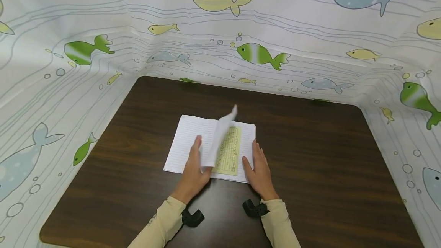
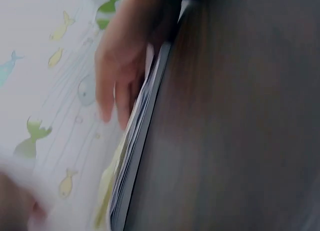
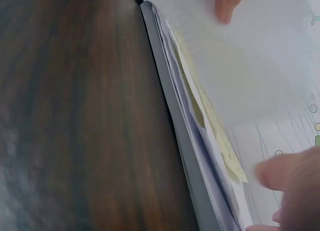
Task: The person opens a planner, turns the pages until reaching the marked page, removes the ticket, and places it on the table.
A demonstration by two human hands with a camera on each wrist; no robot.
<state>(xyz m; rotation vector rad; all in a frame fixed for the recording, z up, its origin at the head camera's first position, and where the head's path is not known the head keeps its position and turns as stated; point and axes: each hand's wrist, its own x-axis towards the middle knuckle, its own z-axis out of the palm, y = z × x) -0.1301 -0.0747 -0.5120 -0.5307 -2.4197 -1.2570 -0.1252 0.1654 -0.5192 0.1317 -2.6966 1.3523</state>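
An open notebook (image 1: 191, 141) with lined pages lies on the table. One white page (image 1: 220, 135) stands raised near the middle, its upper end blurred and leaning right. Beside that page is my left hand (image 1: 194, 171), fingers extended over the left page and thumb at the page's lower edge. A yellow-green slip with a printed grid (image 1: 231, 152) lies on the right-hand page, partly covered by the raised page. My right hand (image 1: 260, 171) rests along the notebook's right edge, fingers straight and thumb spread over the margin. The right wrist view shows the slip (image 3: 220, 133) edge-on above the stacked pages.
The notebook lies on a dark brown wooden table (image 1: 310, 163) with rounded corners. White sheeting printed with fish (image 1: 220, 30) surrounds the table at the back and sides. Black wrist cameras are strapped at both cream sleeves (image 1: 162, 221).
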